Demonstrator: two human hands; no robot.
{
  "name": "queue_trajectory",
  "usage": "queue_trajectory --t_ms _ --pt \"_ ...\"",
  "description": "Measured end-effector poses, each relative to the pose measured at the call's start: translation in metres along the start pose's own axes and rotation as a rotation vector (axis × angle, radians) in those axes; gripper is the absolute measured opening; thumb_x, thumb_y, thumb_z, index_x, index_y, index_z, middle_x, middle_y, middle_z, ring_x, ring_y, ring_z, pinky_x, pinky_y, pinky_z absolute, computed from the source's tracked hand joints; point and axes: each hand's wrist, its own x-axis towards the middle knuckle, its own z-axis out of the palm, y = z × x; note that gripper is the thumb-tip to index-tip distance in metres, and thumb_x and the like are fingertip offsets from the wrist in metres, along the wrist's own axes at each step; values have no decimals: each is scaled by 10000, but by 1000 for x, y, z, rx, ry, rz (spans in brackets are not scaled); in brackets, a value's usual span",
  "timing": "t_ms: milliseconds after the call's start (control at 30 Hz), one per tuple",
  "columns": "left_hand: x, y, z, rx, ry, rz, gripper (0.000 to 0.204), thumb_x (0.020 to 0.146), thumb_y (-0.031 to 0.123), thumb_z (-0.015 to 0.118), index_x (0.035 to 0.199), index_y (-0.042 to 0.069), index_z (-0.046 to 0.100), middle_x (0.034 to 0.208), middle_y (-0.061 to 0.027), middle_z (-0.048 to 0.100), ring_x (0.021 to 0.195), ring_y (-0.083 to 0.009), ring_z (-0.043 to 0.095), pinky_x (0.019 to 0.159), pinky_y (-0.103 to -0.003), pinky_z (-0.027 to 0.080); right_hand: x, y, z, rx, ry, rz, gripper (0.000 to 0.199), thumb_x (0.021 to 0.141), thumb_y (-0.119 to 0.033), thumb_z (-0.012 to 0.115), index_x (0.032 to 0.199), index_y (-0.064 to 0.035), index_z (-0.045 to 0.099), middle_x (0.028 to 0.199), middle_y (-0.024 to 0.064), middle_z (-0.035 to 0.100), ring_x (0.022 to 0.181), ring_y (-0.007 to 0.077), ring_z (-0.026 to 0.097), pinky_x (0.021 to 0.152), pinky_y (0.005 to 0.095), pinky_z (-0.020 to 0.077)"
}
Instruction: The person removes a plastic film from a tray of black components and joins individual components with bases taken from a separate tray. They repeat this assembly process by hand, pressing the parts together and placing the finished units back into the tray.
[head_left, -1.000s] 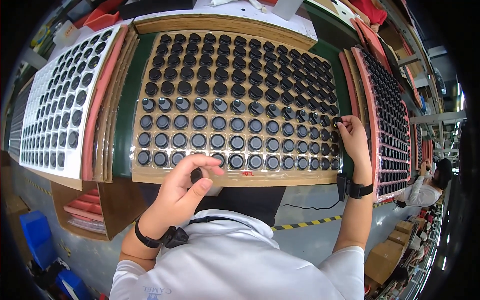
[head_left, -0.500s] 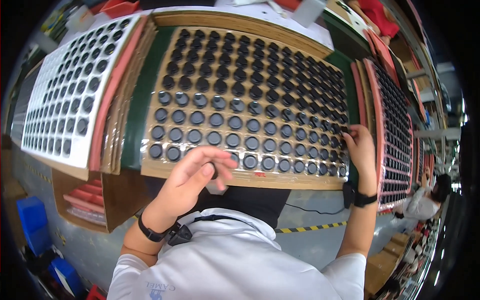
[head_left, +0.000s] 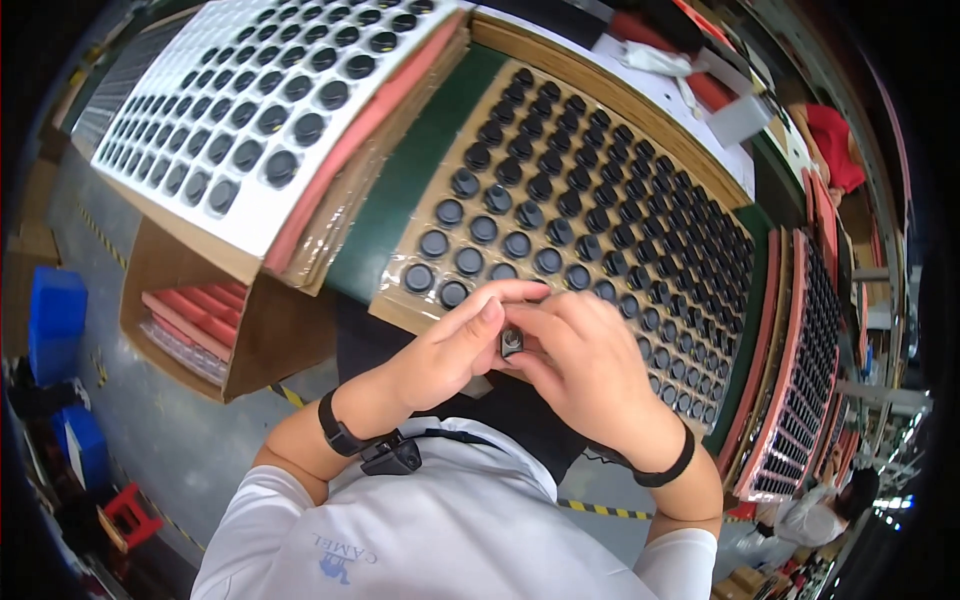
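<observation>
My left hand (head_left: 455,345) and my right hand (head_left: 585,365) meet close to my chest, both pinching one small black round part (head_left: 511,342) between the fingertips. Just beyond them lies a wide tan tray (head_left: 400,305) filled with rows of several black round parts (head_left: 560,200). Both wrists wear black bands.
A white tray of black round parts (head_left: 255,120) sits at the left on a stack of pink and brown sheets (head_left: 345,165). More filled trays (head_left: 800,380) stand at the right. An open cardboard box (head_left: 205,320) with pink sheets sits below the bench, blue bins (head_left: 55,320) on the floor.
My right hand left the tray's right edge and came in to join my left hand at the small black part. The view swung so the tray sits tilted.
</observation>
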Motion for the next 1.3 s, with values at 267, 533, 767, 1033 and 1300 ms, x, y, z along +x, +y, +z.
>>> queue_trajectory --t_ms 267,533,767,1033,1300 --pt "-27 14 -23 -207 78 96 550 983 425 294 1357 22 287 1249 -141 442 1154 -217 479 953 -347 406 49 -5 31 108 -128 -143 231 667 -46 725 845 -45 576 823 86 566 758 269 552 666 358 436" --pt "-52 42 -45 140 269 285 487 984 361 364 1312 2 345 1264 -145 453 1124 -205 505 945 -337 404 102 15 21 174 -221 152 116 782 7 633 873 -5 562 807 95 559 749 217 576 673 291 469" --pt "-75 45 -60 432 309 259 506 960 423 385 1179 -23 481 1212 -147 518 1019 -194 559 880 -327 443 122 42 39 -36 -227 -31 122 802 18 592 921 -1 577 851 112 566 791 261 582 705 318 474" --pt "-88 42 -65 493 291 261 384 971 324 416 1131 -13 506 1168 -132 531 980 -171 559 860 -305 448 129 32 48 -169 -265 -125 149 785 1 605 934 12 601 901 133 563 841 314 572 741 358 472" --pt "-83 42 -62 500 287 251 264 955 198 466 1093 -19 525 1145 -130 548 979 -157 558 855 -293 450 129 32 51 -188 -239 -53 169 779 -14 623 944 14 606 895 129 560 784 291 583 695 331 486"
